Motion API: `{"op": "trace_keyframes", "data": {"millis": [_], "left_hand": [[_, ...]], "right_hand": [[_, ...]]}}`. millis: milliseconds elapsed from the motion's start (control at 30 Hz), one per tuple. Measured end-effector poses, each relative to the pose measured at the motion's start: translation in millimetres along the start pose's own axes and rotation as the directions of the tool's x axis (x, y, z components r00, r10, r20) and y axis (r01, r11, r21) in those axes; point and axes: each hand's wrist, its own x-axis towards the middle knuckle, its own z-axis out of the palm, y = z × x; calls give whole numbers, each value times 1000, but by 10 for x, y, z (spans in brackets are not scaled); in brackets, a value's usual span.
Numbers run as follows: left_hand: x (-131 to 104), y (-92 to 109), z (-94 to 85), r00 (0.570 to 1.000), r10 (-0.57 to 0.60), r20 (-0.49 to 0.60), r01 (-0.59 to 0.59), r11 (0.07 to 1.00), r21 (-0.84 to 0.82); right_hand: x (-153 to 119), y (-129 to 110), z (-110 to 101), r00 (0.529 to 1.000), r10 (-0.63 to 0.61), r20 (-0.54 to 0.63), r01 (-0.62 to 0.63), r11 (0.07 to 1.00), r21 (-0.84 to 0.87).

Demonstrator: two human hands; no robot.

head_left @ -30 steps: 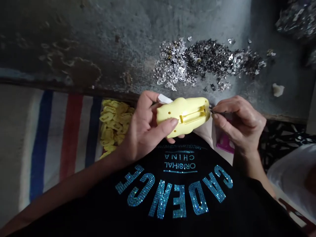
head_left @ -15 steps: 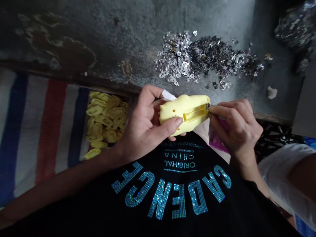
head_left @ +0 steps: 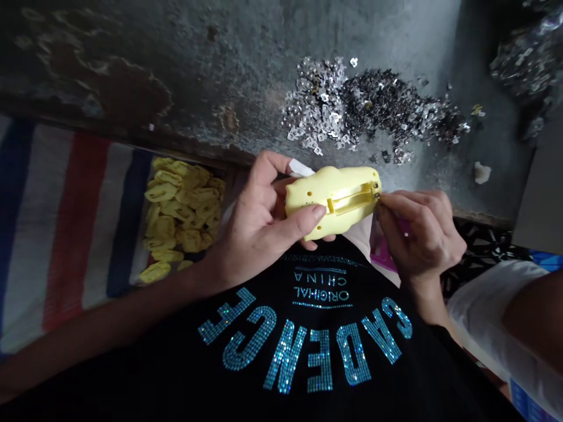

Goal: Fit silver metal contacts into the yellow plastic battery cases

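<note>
A yellow plastic casing (head_left: pixel 332 199) with a long open slot lies in my left hand (head_left: pixel 264 220), its thumb pressed on the face beside the slot. White tape or paper shows at my left index finger. Small dark metal pieces sit at the slot's right end. There my right hand (head_left: pixel 424 228) has thumb and index finger pinched together against the casing's edge; whatever is between those fingertips is hidden. Beyond the casing, a heap of small metal pieces (head_left: pixel 369 105) is spread over the grey worktop (head_left: pixel 250 53).
Several yellow parts (head_left: pixel 182 208) lie piled at the left, beside a striped sheet (head_left: pixel 77 228). A clear bag of metal pieces (head_left: pixel 525 58) rests at the far right. A white lump (head_left: pixel 482 173) is near the worktop edge. Another person's arm (head_left: pixel 534 310) shows at the right.
My right fingertips have moved slightly right and down, from the slot's end to the casing's outer edge. The small metal pieces at that end now show more clearly.
</note>
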Motion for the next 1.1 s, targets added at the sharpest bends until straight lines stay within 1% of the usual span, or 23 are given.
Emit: {"op": "trace_keyframes", "data": {"millis": [167,300,367,467,533,567,633,667,733,800,867,933,1000,1100], "left_hand": [[-3,19,39,1000,-1,4,1,1000,12],[-13,38,63,1000,-8,-21,9,999,36],[-23,43,67,1000,-7,-25,9,999,53],[-46,44,76,1000,14,-13,-13,996,91],[-66,43,90,999,46,-12,-44,990,134],[-76,41,98,998,66,-15,-62,984,166],[-95,31,111,994,112,-18,-104,965,241],[-104,22,113,991,135,-16,-125,952,280],[-121,-6,103,983,184,7,-175,919,354],[-135,-33,80,969,242,51,-241,874,422],[-144,-40,65,958,271,96,-284,837,468],[-144,-13,78,965,241,105,-262,847,462],[-133,44,124,984,166,61,-176,897,405],[-111,131,218,997,76,-32,-61,945,322]], "right_hand": [[-23,-17,-4,1000,8,22,-8,1000,-10],[-31,-18,-16,1000,31,0,-31,999,36],[-19,-8,-24,997,73,-9,-72,994,85],[12,30,-28,982,187,19,-187,960,207],[28,74,-15,952,290,95,-305,890,339],[31,100,-3,927,343,150,-374,832,409],[29,151,29,866,425,265,-498,685,532],[26,174,47,838,449,311,-542,610,578],[15,210,84,804,470,365,-582,491,648],[3,237,125,788,477,389,-593,421,686],[-12,260,170,788,465,404,-591,384,710],[-31,281,214,802,432,413,-576,374,727],[-56,296,238,811,412,415,-568,383,729],[-94,299,208,799,426,425,-588,401,703]]}}
